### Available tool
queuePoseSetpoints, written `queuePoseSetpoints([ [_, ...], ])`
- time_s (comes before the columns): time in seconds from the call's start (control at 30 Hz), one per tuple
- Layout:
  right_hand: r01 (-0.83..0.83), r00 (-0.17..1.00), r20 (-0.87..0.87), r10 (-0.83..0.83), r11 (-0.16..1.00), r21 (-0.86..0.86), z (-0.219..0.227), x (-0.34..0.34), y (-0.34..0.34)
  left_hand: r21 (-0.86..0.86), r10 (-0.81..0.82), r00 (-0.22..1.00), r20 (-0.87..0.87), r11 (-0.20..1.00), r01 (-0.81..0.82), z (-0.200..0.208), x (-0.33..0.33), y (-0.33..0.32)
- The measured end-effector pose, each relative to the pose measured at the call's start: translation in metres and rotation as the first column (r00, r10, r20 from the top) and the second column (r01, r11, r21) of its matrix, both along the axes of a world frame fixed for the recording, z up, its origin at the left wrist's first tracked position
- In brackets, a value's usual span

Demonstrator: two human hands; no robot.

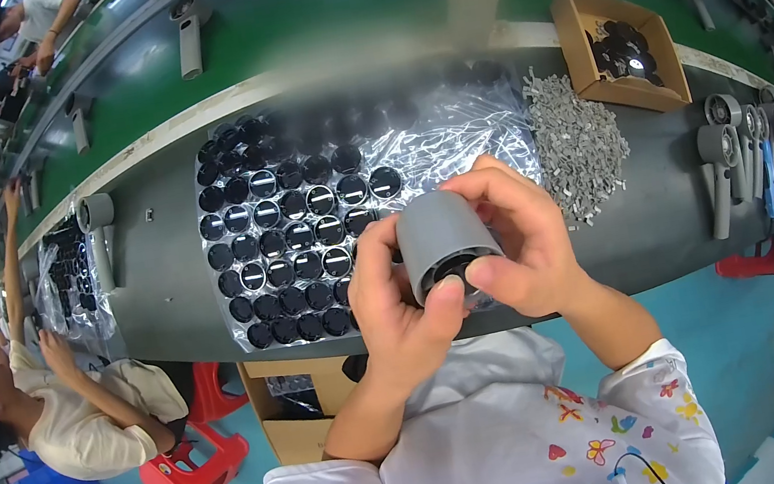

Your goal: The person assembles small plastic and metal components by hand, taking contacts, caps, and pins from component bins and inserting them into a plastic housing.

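A grey cylindrical housing (pixel 442 223) is held up in front of me, above the table's near edge. My left hand (pixel 399 316) wraps round its left side, and my right hand (pixel 530 250) grips its right side. Both thumbs press at the dark opening in its lower end, where a black round part (pixel 454 267) shows inside. Behind my hands, rows of black round caps (pixel 298 236) lie on a sheet of clear plastic (pixel 451 135). The housing and my hands hide some of these caps.
Small grey pieces (pixel 577 141) form a pile beside the plastic sheet. A cardboard box (pixel 661 87) with black parts stands behind it. Grey handheld devices (pixel 721 174) crowd the right end. A conveyor (pixel 293 29) runs along the back. A co-worker (pixel 80 412) sits at left near red stools (pixel 195 465).
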State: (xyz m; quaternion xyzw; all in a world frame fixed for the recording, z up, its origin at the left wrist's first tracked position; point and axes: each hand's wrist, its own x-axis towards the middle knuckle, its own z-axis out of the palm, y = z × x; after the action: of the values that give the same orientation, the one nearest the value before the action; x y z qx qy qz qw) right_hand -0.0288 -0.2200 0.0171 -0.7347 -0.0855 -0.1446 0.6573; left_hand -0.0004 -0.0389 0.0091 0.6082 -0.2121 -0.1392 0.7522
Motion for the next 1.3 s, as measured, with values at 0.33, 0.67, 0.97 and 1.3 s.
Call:
queuePoseSetpoints([
  [0.33,-0.086,0.979,-0.184,0.091,0.996,0.036,0.015,0.000,-0.011,-0.434,-0.299,0.821,-0.486,0.898,0.070,0.018,0.005,-0.011],
  [0.67,-0.304,0.847,0.516,-0.130,0.678,0.669,0.100,-0.043,-0.034,-0.511,-0.286,0.770,-0.570,0.858,-0.060,0.016,0.005,-0.006],
  [0.97,-0.231,0.931,0.364,-0.004,0.766,0.600,0.053,-0.024,0.037,-0.349,-0.124,0.931,-0.345,0.937,-0.005,0.033,-0.014,-0.006],
  [1.3,-0.149,0.911,0.399,-0.106,0.817,0.557,0.056,-0.029,0.050,-0.217,0.058,0.989,-0.136,0.972,-0.086,0.021,-0.015,-0.010],
])
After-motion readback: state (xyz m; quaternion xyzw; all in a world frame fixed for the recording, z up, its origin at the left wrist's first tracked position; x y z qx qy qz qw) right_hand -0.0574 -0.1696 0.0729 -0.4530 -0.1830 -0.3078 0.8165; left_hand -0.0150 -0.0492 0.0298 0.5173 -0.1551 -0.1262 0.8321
